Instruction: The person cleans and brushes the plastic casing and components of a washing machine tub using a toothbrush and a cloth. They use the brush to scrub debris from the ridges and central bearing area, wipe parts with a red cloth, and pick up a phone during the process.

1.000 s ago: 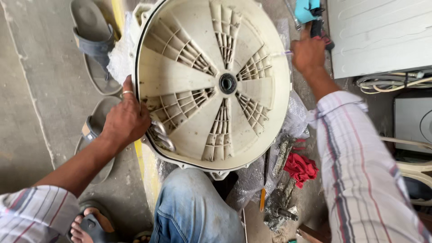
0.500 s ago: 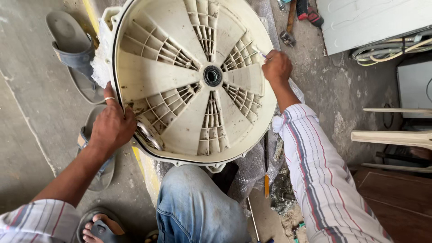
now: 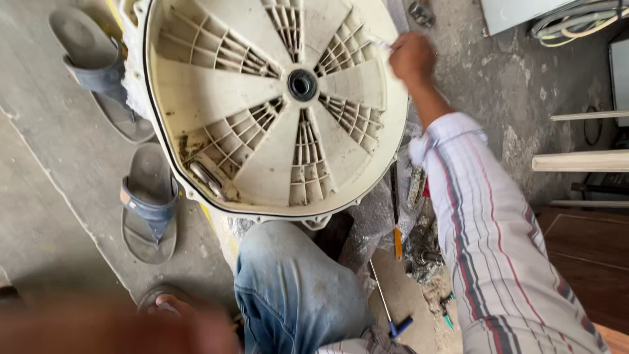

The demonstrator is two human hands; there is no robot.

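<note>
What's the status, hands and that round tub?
Right hand closed at tub rim, something thin in its fingers. Left hand blurred, low, off the tub. Slippers lie beside it.

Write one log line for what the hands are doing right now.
right hand: at rim of round cream plastic ribbed tub, gripping small thin item | left hand: blurred, low, off tub | grey sandals: beside tub

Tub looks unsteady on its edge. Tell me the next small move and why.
Probably bring the left hand back onto the round cream plastic tub's rim: only the right hand touches it, at its far edge, and the left is a blur near the camera, off it.
</note>
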